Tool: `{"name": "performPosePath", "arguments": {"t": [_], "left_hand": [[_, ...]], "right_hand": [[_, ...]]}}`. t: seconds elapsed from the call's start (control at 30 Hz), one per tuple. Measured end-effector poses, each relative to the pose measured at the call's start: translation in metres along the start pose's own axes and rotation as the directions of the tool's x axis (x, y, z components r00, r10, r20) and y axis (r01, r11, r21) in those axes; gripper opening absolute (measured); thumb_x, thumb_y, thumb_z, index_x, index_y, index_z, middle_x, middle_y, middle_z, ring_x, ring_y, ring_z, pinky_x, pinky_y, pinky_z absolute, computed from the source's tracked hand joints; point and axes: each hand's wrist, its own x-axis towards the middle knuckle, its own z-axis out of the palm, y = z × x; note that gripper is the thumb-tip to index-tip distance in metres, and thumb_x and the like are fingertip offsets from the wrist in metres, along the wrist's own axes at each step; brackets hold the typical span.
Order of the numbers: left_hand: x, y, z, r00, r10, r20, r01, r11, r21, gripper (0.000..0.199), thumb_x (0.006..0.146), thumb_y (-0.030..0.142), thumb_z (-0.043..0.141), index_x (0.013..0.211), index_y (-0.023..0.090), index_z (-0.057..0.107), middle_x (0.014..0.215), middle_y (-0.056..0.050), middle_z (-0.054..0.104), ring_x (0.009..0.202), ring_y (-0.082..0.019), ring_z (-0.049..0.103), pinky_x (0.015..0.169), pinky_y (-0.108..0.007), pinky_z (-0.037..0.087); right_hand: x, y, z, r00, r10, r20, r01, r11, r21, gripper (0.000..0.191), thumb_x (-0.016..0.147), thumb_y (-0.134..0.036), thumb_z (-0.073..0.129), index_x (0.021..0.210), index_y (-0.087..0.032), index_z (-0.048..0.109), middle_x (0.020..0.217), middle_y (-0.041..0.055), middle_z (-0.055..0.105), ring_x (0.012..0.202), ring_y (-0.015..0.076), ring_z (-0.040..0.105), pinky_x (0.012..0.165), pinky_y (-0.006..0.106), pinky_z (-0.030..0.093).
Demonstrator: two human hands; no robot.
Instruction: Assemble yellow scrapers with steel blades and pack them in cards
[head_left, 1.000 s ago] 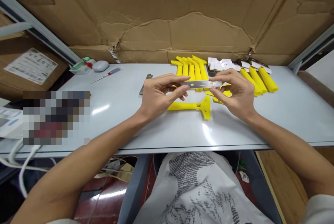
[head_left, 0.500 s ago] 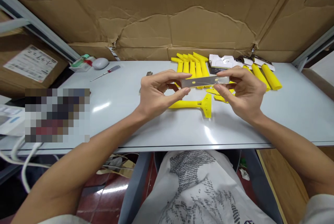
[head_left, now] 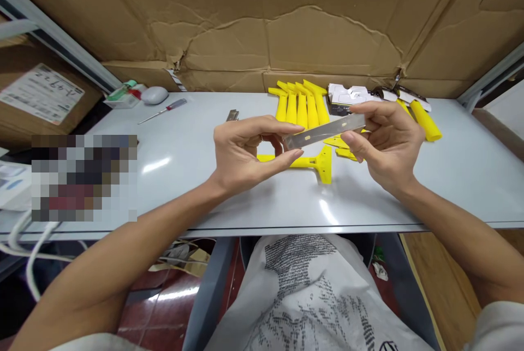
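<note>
A flat grey metal blade (head_left: 325,131) with small slots is held up above the table between both hands, its right end higher. My left hand (head_left: 249,149) pinches its left end between thumb and fingers. Its right end is in the grip of my right hand (head_left: 388,141). Below and behind the blade lies a yellow scraper (head_left: 323,164) with a wide head, its handle partly hidden by my left hand. Small yellow parts (head_left: 344,146) rest behind the blade, partly covered.
Several yellow handles (head_left: 302,108) stand in a row at the back, beside a white and black box (head_left: 347,97). A screwdriver (head_left: 164,111), a grey mouse (head_left: 154,95) and a small metal piece (head_left: 232,115) lie further left. More yellow handles (head_left: 426,120) are at right.
The blade has tilted, its right end rising and its left end dropping. My right hand has shifted slightly right, and my left hand slightly left.
</note>
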Motion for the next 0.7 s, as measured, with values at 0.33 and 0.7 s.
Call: {"name": "performPosePath", "arguments": {"t": [0.33,0.7], "left_hand": [[-0.010,-0.006,0.007,0.989,0.017,0.147,-0.030,0.996,0.088,0.038,0.094,0.011,0.095,0.130,0.026,0.093,0.107,-0.003,0.094,0.078,-0.015,0.085,0.067,-0.024,0.070],[-0.008,-0.023,-0.009,0.755,-0.118,0.645,-0.318,0.795,0.517,0.034,0.108,0.020,0.086,0.142,0.019,0.086,0.142,-0.015,0.082,0.133,-0.035,0.073,0.108,-0.053,0.067]], "right_hand": [[0.007,-0.001,0.004,0.975,0.184,0.122,-0.216,0.913,0.347,0.051,0.089,-0.069,0.101,0.112,-0.030,0.077,0.081,-0.0021,0.071,0.050,0.0099,0.045,0.039,0.032,0.035],[0.024,-0.002,-0.005,0.832,0.548,0.088,-0.530,0.739,0.416,0.042,0.074,-0.038,0.106,0.078,-0.024,0.066,0.068,-0.0019,0.063,0.052,0.0098,0.054,0.043,0.026,0.037]]}}
